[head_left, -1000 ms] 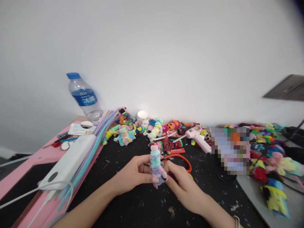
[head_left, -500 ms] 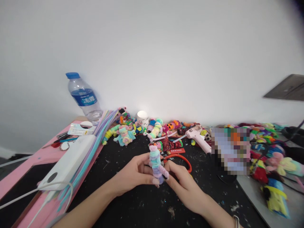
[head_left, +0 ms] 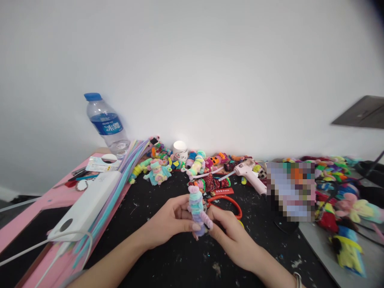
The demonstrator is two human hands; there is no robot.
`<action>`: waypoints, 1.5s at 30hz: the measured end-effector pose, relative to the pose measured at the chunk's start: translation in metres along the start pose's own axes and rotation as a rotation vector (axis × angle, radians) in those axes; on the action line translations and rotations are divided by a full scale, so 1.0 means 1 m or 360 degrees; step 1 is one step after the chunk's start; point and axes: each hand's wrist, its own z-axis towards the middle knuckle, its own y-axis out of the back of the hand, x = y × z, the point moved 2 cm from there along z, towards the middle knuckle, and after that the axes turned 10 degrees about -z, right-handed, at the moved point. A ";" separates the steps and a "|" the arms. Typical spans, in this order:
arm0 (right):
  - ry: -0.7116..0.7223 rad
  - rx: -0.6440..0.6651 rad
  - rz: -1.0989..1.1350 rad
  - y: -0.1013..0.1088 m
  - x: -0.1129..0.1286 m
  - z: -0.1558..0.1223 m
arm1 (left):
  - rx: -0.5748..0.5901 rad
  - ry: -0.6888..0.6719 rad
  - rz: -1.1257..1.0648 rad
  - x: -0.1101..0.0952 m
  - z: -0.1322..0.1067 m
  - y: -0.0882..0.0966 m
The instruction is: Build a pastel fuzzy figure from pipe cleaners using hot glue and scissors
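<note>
A pastel pipe-cleaner figure (head_left: 196,206), banded pink, mint, blue and lilac, is held upright above the black work mat (head_left: 168,260). My left hand (head_left: 169,224) is closed around its left side, thumb pressed near the lower end. From the other side my right hand (head_left: 229,230) pinches the fuzzy lilac piece that sticks out of the figure. Some of the fingers are hidden behind it. Just beyond my right hand lie red-handled scissors (head_left: 232,198), partly covered by that hand.
At the back stand a pink glue gun (head_left: 250,176), a paper cup (head_left: 180,151) and several fuzzy figures (head_left: 157,172). Pipe cleaners (head_left: 120,196) and a white power bank (head_left: 87,206) with cables lie left, near a water bottle (head_left: 105,124). More figures (head_left: 348,250) lie right.
The figure has turned and tilted slightly between my hands. My left thumb has shifted a little on its lower part. Both hands keep their hold.
</note>
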 end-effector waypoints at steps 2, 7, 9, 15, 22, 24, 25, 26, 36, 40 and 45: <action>0.0003 -0.0005 -0.0002 0.000 -0.001 0.000 | -0.0003 0.0002 0.0000 0.000 0.000 0.000; -0.0002 0.0003 0.0005 -0.001 -0.002 -0.003 | -0.0005 0.0023 -0.0008 0.000 -0.001 0.000; -0.0005 -0.0001 -0.0013 -0.001 -0.002 -0.003 | -0.0004 0.0028 -0.0007 0.001 -0.001 0.001; -0.0006 -0.0061 -0.0025 -0.002 -0.004 -0.001 | -0.0058 -0.0031 0.0006 0.001 0.001 0.000; -0.0011 -0.0319 -0.0061 0.000 -0.013 -0.004 | -0.0347 -0.0074 -0.0017 -0.005 -0.001 0.007; -0.0073 -0.0442 -0.0086 0.003 -0.016 -0.006 | -0.0417 -0.0109 -0.0053 -0.007 -0.001 0.010; -0.0110 -0.0505 -0.0100 0.005 -0.017 -0.007 | -0.0434 -0.0137 -0.0077 -0.008 0.000 0.010; -0.0146 -0.0563 -0.0114 0.006 -0.018 -0.007 | -0.0444 -0.0170 -0.0102 -0.009 0.000 0.010; -0.0227 -0.0706 -0.0335 0.013 -0.021 -0.004 | -0.0517 -0.0332 -0.0235 -0.013 0.000 0.014; -0.0247 -0.0683 -0.0435 0.013 -0.024 -0.005 | -0.0572 -0.0292 -0.0435 -0.010 0.000 0.018; -0.0207 -0.0644 -0.0712 0.016 -0.025 -0.003 | -0.0641 -0.0265 -0.0575 -0.008 0.001 0.023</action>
